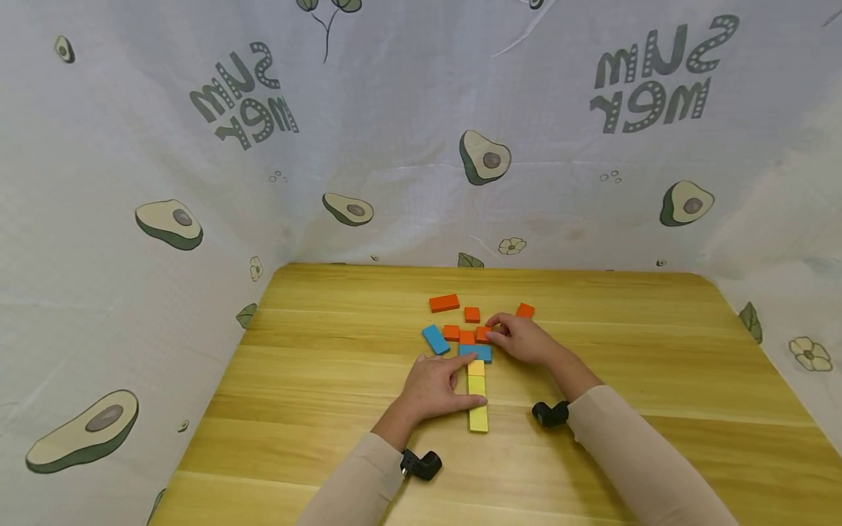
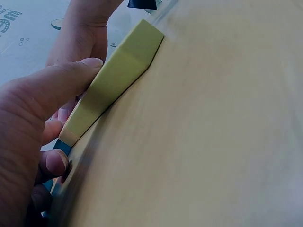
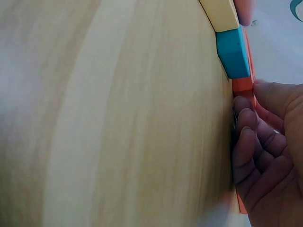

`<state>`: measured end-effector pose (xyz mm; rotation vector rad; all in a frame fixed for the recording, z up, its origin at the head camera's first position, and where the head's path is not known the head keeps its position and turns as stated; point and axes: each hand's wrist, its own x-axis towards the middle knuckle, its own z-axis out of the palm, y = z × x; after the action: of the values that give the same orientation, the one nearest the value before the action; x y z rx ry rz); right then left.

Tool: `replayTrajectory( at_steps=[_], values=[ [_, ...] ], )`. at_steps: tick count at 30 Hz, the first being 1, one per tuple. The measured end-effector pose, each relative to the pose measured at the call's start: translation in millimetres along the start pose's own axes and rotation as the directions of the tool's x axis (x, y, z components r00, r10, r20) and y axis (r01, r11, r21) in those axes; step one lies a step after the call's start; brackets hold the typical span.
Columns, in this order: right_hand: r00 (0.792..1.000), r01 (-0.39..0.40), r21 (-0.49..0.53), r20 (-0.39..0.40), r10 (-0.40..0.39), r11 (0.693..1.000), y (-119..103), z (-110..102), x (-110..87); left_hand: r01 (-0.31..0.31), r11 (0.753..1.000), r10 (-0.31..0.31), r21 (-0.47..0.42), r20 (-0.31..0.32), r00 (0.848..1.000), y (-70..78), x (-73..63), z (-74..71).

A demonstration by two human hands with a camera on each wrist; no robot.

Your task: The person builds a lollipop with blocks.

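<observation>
In the head view, a column of yellow blocks (image 1: 478, 418) runs up to a small light-orange block (image 1: 476, 368) and a blue block (image 1: 484, 353) laid crosswise. My left hand (image 1: 430, 389) rests on this column, thumb on the yellow part and outstretched index finger on the blue block. With thumb and fingers, my right hand (image 1: 522, 340) pinches a small orange-red block (image 1: 482, 335) behind the blue one, partly covered by the fingertips. Beside it sit two more orange-red blocks, a middle one (image 1: 467, 337) and a left one (image 1: 451, 333). The right wrist view shows the pinched block (image 3: 243, 84) close to the blue block (image 3: 233, 53).
A loose blue block (image 1: 435, 340) lies left of the arrangement. Farther back are a long orange-red block (image 1: 444, 303), a small one (image 1: 472, 315) and another (image 1: 525, 310) behind the right hand. The wooden table (image 1: 316, 365) meets a printed curtain (image 1: 408, 131).
</observation>
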<state>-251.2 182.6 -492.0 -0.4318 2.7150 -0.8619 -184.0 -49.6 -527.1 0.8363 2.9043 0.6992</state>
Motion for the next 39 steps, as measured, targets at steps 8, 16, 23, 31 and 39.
replayTrajectory(
  at_steps=[8,16,23,31,39],
  values=[
    [1.0,0.021,-0.008,-0.002,-0.021,1.0,1.4,1.0,-0.6,-0.003,1.0,0.003,0.004,0.005,1.0,0.4,0.5,-1.6],
    [0.999,0.038,-0.001,0.001,-0.038,0.999,2.1,1.4,-1.4,0.004,1.0,-0.004,0.013,0.007,1.0,1.3,0.6,-1.3],
    [0.999,0.041,-0.001,0.008,-0.041,0.999,1.4,0.5,-2.6,0.012,1.0,-0.013,0.019,0.006,1.0,1.5,1.1,-0.3],
    [0.999,0.044,0.006,0.011,-0.044,0.999,0.8,1.1,-2.8,0.019,1.0,-0.019,0.02,0.007,1.0,2.0,0.7,-1.8],
    [1.0,0.016,0.008,0.017,-0.016,1.0,1.3,1.5,-2.0,0.011,1.0,-0.011,0.015,0.012,1.0,1.5,0.1,-2.1]
  ],
)
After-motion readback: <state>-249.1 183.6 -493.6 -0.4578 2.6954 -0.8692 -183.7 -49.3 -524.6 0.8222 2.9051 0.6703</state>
